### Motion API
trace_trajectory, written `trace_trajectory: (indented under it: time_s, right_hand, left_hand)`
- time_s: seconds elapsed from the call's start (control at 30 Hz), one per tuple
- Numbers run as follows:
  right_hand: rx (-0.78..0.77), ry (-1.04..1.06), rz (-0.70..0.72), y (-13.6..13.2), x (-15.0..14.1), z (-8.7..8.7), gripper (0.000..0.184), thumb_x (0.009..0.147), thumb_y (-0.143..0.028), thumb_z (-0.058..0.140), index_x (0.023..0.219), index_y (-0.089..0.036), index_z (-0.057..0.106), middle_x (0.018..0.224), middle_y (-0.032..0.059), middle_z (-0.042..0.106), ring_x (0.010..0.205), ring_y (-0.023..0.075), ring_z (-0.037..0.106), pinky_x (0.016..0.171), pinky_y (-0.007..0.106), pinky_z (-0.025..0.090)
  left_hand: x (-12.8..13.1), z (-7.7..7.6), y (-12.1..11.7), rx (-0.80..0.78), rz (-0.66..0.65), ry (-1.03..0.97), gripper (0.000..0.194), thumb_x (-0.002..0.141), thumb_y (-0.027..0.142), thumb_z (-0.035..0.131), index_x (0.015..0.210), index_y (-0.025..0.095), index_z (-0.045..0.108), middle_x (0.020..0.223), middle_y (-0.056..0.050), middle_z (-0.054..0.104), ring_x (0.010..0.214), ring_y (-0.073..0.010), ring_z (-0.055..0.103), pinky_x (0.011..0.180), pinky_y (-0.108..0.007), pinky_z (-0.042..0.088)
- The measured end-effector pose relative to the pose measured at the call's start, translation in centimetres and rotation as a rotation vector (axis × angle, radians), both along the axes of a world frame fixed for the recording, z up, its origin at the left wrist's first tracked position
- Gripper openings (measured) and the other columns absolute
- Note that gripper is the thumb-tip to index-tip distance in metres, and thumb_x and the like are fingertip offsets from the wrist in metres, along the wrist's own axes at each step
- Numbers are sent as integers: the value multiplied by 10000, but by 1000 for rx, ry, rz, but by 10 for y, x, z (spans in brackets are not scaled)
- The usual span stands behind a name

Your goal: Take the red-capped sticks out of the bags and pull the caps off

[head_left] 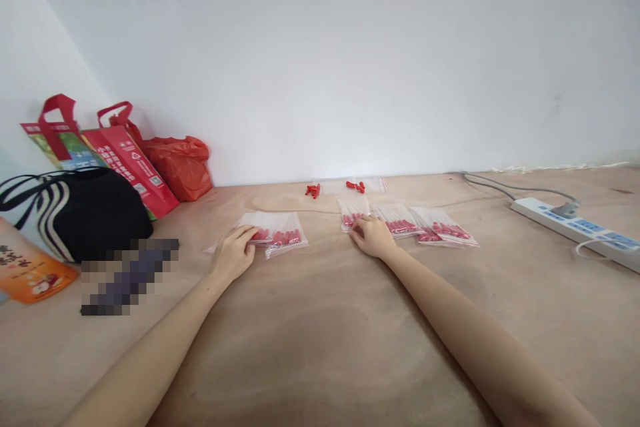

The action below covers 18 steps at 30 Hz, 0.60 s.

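From the near side, the head camera looks forward and down over the tabletop (310, 347), facing the far wall (350, 67).

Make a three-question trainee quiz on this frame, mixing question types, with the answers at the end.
1. Multiple choice: what colour are the small pieces inside the clear bags?
A) blue
B) red
C) green

2. Fill in the blank: of the left hand and the right hand, the ____ one is nearer the power strip.

3. True or false: the black bag lies to the left of both hands.

Key: 1. B; 2. right; 3. true.
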State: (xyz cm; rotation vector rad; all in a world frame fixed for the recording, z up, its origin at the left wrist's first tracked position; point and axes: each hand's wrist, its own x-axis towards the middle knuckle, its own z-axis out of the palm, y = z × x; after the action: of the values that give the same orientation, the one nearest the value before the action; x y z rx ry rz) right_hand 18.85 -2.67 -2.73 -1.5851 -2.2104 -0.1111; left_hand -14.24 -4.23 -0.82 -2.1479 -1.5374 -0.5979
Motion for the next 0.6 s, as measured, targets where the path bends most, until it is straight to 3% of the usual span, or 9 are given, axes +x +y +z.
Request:
trace_trajectory:
  time_s: [0.1,0.17,0.3,0.47,0.6]
  right_hand:
    - [2,6,71,-8,-5,2,202,805,-337,464,834,-192,603,925,49,624,915,193,510,799,325,317]
    - [5,23,166,-15,-8,2,183,803,-330,472,850,-213,604,927,24,624,912,167,509,810,307,312]
    - [105,76,280,-28,-12,0,216,798,-311,474,946,-208,595,991,45,597,936,167,491,806,302,317]
    - [253,4,83,-35,4,-2,279,804,-293,448,1031,-192,573,1106,93,552,1021,214,448,896,376,261]
    - [249,-124,-100,-39,32,-3,304,791,-293,438,1053,-202,564,1178,108,514,1099,256,400,972,486,125]
  left_hand:
    - [19,5,-8,-34,-104,104,411,745,229,399,1124,166,545,1186,-99,538,1145,-260,437,997,-478,256]
    - [34,7,-10,-109,-213,181,431,797,329,401,1206,218,478,1258,-84,480,1200,-255,377,1006,-488,226]
    - [41,5,-4,-198,-273,242,382,843,352,364,1206,298,469,1229,-35,517,1188,-245,399,1013,-527,164]
    - [26,4,-3,-120,-264,209,373,767,198,388,1083,251,579,1134,-48,584,1130,-263,454,996,-546,190]
    - [52,4,-16,-73,-360,108,367,775,212,399,1100,203,569,1144,-85,565,1141,-246,443,996,-491,267]
